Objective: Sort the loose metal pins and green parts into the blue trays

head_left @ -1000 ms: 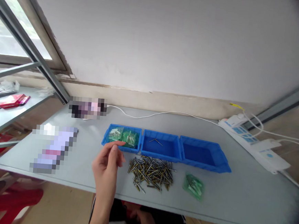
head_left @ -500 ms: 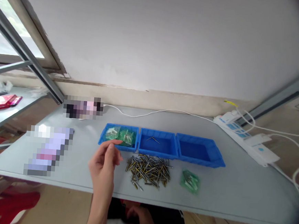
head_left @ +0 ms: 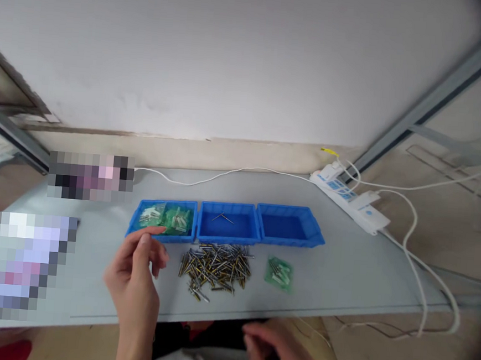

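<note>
Grey table carries three blue plastic bins in a row; no legible writing. Left hand, fingers loosely curled, empty, hovers beside heap of metal pins. Right hand blurred below the edge, grip indeterminable.

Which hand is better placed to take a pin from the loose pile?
Probably the left. The left hand is raised over the table, just left of the pin pile; the right hand sits low, below the table edge.
</note>
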`<state>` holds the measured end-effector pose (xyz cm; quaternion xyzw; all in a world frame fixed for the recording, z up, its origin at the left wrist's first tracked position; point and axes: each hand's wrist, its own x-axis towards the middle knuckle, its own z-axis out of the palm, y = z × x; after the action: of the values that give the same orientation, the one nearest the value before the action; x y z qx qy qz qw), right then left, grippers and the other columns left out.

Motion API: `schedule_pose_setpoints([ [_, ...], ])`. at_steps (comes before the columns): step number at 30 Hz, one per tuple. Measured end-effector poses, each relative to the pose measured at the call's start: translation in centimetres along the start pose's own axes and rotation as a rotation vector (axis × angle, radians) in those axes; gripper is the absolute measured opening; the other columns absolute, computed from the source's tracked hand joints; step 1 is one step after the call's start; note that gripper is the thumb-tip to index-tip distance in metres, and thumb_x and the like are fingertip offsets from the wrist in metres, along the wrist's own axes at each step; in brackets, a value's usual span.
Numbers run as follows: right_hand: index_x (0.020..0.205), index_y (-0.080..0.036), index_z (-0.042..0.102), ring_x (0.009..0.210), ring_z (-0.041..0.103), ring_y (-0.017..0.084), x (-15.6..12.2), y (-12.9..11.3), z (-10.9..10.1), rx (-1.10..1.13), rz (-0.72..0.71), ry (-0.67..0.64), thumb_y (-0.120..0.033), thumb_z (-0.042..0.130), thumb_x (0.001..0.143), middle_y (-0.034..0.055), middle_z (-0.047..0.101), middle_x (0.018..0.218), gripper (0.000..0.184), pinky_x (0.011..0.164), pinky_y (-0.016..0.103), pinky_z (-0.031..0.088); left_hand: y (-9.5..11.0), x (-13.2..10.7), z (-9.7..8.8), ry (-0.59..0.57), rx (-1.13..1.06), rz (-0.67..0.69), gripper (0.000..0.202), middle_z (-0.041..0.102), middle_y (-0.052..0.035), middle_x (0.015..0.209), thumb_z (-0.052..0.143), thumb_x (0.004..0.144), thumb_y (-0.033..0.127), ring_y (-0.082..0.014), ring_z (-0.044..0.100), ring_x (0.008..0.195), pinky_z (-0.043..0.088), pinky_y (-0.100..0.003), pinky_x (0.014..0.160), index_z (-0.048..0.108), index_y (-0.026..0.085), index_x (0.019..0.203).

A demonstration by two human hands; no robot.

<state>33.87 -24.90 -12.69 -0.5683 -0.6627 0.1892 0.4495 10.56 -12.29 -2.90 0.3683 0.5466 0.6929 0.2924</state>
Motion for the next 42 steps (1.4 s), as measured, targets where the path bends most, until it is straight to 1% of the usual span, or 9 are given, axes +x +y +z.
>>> schedule_pose_setpoints([
  [2,0.115,-0.031,0.08,0.089,0.076,0.023,3.0,-0.3,-3.0,-0.184,-0.099,0.18,-0.022,0.073,0.1,0.0045,0.083,0.102,0.019,0.082,0.035,0.062,0.0,-0.1,0.2,-0.022,0.002,-0.003,0.021,0.06,0.0026,0.062,0.068,0.102,0.035,-0.0108,0.049,0.055,0.036,-0.021,0.048,0.08,0.019,0.097],
  [6,0.136,-0.026,0.075,0.124,0.071,0.033,6.8,1.9,-5.4,-0.463,-0.119,0.154,-0.047,0.066,0.107,0.0116,0.079,0.136,0.038,0.107,0.053,0.055,0.1,-0.3,0.2,-0.039,0.012,-0.012,0.022,0.06,0.0023,0.062,0.068,0.102,0.038,-0.0112,0.05,0.055,0.037,-0.021,0.048,0.079,0.019,0.097],
  [9,0.128,-0.028,0.079,0.116,0.073,0.032,6.8,3.5,-5.3,-0.55,-0.088,0.126,-0.059,0.055,0.111,0.0088,0.082,0.13,0.042,0.097,0.049,0.051,0.2,-0.3,-0.1,-0.01,0.006,-0.009,0.022,0.059,0.0023,0.062,0.068,0.102,0.037,-0.0112,0.049,0.055,0.036,-0.021,0.048,0.079,0.019,0.098],
  [13,0.112,-0.027,0.082,0.098,0.075,0.028,6.3,3.6,-5.3,-0.569,-0.105,0.191,-0.056,0.054,0.113,0.006,0.086,0.111,0.04,0.088,0.044,0.047,0.0,-0.1,-0.4,0.022,0.003,-0.007,0.021,0.06,0.0022,0.062,0.068,0.102,0.036,-0.0112,0.049,0.055,0.035,-0.021,0.048,0.08,0.018,0.098],
  [19,0.106,-0.024,0.081,0.084,0.074,0.024,7.6,-0.3,-5.1,-0.347,-0.055,0.398,-0.041,0.071,0.105,0.0067,0.083,0.097,0.02,0.08,0.039,0.055,0.3,-0.5,-0.1,0.006,0.003,-0.009,0.024,0.059,0.0021,0.059,0.067,0.101,0.039,-0.0121,0.049,0.053,0.035,-0.022,0.046,0.08,0.019,0.097],
  [23,0.101,-0.023,0.082,0.083,0.076,0.022,9.8,-5.2,-3.2,0.039,0.122,0.482,-0.04,0.078,0.1,0.007,0.082,0.095,0.018,0.071,0.031,0.061,0.8,-0.9,0.0,-0.182,0.032,-0.024,0.029,0.063,0.0004,0.062,0.066,0.105,0.045,-0.0132,0.054,0.055,0.039,-0.023,0.049,0.08,0.02,0.098],
  [28,0.096,-0.021,0.082,0.068,0.074,0.017,13.3,-9.1,1.0,0.382,0.193,0.261,-0.046,0.078,0.099,0.0048,0.082,0.086,0.025,0.064,0.027,0.064,0.6,-1.4,0.6,-0.608,0.069,-0.059,0.038,0.074,-0.0039,0.072,0.064,0.106,0.054,-0.0146,0.059,0.059,0.044,-0.024,0.054,0.078,0.02,0.108],
  [34,0.096,-0.021,0.08,0.06,0.071,0.015,13.6,-8.4,4.4,0.648,0.35,0.063,-0.056,0.077,0.097,0.0038,0.08,0.082,0.035,0.058,0.025,0.064,-1.0,-1.2,0.9,-0.519,0.043,-0.077,0.037,0.057,0.0022,0.064,0.075,0.1,0.053,-0.0123,0.05,0.058,0.043,-0.023,0.057,0.068,0.019,0.084],
  [42,0.099,-0.02,0.078,0.066,0.072,0.016,14.0,-9.1,2.5,0.55,0.28,-0.126,-0.054,0.072,0.101,0.0027,0.076,0.08,0.035,0.062,0.024,0.061,-1.3,-1.0,0.5,-0.476,0.019,-0.115,0.037,0.054,0.003,0.071,0.073,0.101,0.055,-0.0124,0.048,0.061,0.044,-0.022,0.056,0.064,0.021,0.09],
])
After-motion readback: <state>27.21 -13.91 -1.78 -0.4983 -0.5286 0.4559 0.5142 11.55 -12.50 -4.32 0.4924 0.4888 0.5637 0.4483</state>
